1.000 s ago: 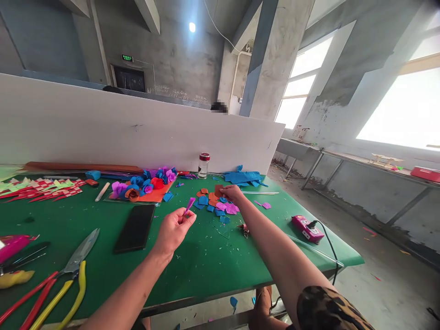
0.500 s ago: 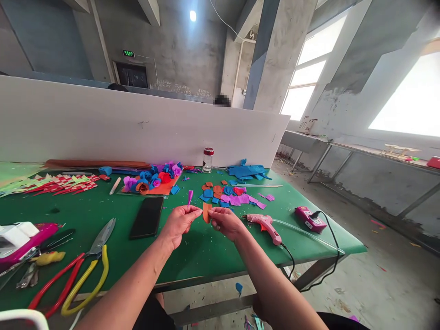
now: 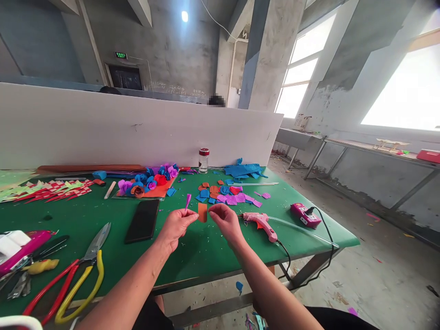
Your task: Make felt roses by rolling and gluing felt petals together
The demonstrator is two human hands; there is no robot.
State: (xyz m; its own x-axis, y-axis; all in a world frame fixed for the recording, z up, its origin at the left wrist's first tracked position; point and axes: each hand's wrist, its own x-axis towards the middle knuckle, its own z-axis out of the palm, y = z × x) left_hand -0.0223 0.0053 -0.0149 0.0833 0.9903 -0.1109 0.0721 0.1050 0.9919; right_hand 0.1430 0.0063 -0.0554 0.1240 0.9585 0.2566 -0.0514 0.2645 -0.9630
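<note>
Orange paper piece [image 3: 202,213] is upright over the green tabletop [image 3: 192,261], in front of me. Left hand [image 3: 175,228] pinches its left edge and grips a narrow purple piece [image 3: 188,200] that sticks up from the fingers. Right hand [image 3: 225,223] has fingertips bunched just beside the orange piece's right edge; can't tell if they touch it or grasp anything.

Clutter: loose coloured pieces [image 3: 232,200] lie right behind my hands, pink glue gun [image 3: 257,218] close to my right hand, its cable hanging off the near edge. Black phone [image 3: 142,221] near my left hand; big shears [image 3: 97,243] with red and yellow handles beyond my left forearm. Farther back: paper flowers [image 3: 151,179] on an orange sheet, red-lidded jar [image 3: 203,161], crumpled blue paper [image 3: 243,171]. White panel [image 3: 165,130] stands across the back, blocking the view behind. Pink power box [image 3: 305,215] at right, plug in.
</note>
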